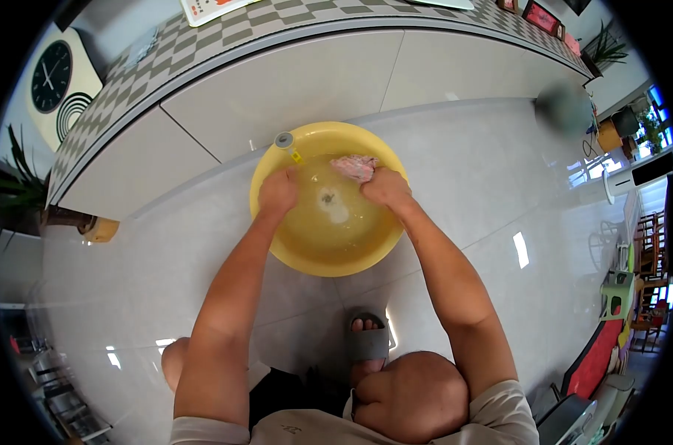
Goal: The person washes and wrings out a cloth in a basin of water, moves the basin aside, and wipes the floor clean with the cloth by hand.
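A round yellow basin [329,265] holding cloudy water stands on the floor in front of me. My right hand [385,187] is closed on a crumpled pink patterned cloth [356,167], at the basin's right side above the water. My left hand [279,190] is curled into a fist at the left side; its fingers face away, so anything in them is hidden. Just beyond it, a small clear container [285,141] with a grey round end and a yellow label leans at the basin's far-left rim. A whitish patch shows in the water between my hands.
A long low cabinet [292,85] with a checkered top runs behind the basin. Glossy grey tiles [485,178] surround it. My sandalled foot [367,337] is close to the near rim. A clock [52,76] stands at the left, and a red-topped item [593,360] is at the right.
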The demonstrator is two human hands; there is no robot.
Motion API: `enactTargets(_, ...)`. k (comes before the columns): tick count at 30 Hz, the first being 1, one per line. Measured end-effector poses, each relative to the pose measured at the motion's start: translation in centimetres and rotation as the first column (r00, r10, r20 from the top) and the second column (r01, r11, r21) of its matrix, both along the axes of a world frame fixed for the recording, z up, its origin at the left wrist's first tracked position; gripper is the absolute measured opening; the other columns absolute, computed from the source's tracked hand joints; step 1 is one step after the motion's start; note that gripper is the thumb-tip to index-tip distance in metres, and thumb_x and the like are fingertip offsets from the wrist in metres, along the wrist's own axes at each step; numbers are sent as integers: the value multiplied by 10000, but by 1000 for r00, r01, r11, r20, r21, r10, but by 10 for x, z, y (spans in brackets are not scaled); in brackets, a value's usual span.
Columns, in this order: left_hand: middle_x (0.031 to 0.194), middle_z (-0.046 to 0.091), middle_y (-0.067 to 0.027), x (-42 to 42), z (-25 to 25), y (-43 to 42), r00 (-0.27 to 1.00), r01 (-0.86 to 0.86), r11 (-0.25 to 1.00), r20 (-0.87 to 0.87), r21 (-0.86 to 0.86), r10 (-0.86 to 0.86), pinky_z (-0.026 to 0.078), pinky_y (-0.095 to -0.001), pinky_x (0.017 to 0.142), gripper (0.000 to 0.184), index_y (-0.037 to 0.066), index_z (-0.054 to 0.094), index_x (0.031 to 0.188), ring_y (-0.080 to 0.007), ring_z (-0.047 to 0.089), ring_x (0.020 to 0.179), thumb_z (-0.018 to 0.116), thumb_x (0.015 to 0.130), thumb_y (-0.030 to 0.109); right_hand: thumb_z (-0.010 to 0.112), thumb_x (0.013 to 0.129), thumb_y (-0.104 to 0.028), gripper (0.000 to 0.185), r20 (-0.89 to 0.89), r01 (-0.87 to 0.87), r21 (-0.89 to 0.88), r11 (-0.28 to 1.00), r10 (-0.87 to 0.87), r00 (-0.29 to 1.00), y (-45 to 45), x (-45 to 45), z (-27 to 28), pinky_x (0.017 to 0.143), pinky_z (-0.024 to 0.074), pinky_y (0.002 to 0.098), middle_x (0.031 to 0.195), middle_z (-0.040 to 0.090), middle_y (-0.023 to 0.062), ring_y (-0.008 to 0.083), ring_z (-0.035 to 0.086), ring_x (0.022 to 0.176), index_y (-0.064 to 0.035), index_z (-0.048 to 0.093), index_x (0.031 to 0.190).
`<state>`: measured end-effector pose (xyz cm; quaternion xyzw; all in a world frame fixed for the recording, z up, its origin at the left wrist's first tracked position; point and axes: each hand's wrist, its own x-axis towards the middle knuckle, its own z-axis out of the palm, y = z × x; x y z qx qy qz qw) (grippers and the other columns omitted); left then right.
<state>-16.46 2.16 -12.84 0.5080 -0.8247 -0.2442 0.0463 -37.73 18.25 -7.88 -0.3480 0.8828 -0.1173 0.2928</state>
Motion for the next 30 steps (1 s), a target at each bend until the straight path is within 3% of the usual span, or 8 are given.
enactTargets(2,1254,740,-248,1,-2,9,997,-29,999,77,17,28,519,-583,1029,529,109,747,1238,-473,681,1174,473,1094,539,645,879,-252,432,-18,45,-5,999,-45,999,1,2,-2,990,595,482,1275,764,216,395,736,1187,-42,778,1233)
enactTargets(5,1678,432,-230,9,-69,23,806,535,812,427,-232,-409,399,-653,1178,592,219,559,1558,-491,450,1499,528,1066,546,641,892,-258,423,-36,21,-19,1000,-22,999,-1,6,-5,1002,594,483,1284,762,213,394,733,1199,-47,781,1231)
enactTargets(8,1823,82,-194,6,-21,83,789,494,868,445,-50,-423,227,-707,1268,802,307,343,1713,-508,122,1645,609,1009,586,646,891,-290,439,-52,-26,1,1000,26,998,-3,10,-17,1009,590,488,1275,763,218,396,734,1195,-45,781,1230)
enactTargets(11,1838,-48,-159,-4,-26,97,652,468,851,557,237,-514,148,-742,1278,947,354,206,1752,-507,3,1661,674,966,600,662,868,-327,477,-53,-41,22,999,42,998,0,12,-37,1003,590,491,1239,770,231,403,742,1163,-34,779,1226)
enactTargets(14,1828,47,-184,-2,-35,98,714,480,847,458,231,-529,286,-698,1258,853,320,391,1693,-525,170,1629,732,941,533,661,868,-336,486,-44,-37,42,998,39,998,4,11,-39,999,593,485,1232,775,220,397,745,1160,-48,774,1243)
enactTargets(20,1500,631,-194,-17,-21,43,954,276,931,52,238,-296,547,-532,1057,455,200,750,1321,-344,632,1340,817,884,308,633,929,-326,451,-36,-25,60,998,27,999,6,12,-7,1030,585,471,1304,765,183,369,727,1230,-79,767,1281)
enactTargets(26,1396,694,-199,3,-61,20,920,330,887,-100,-322,-379,565,-494,1017,491,169,753,1325,-359,725,1178,839,873,341,746,887,-296,577,-113,-18,44,999,23,993,0,12,3,1001,592,492,1288,761,189,378,725,1218,-101,623,1415)
enactTargets(30,1402,700,-152,-11,1,40,922,256,925,-360,281,-146,580,-444,1026,541,101,658,1441,-288,712,1226,765,1000,396,825,851,-310,647,-141,-82,-131,988,63,988,2,17,-12,986,591,514,1254,746,221,410,716,1194,-78,543,1385)
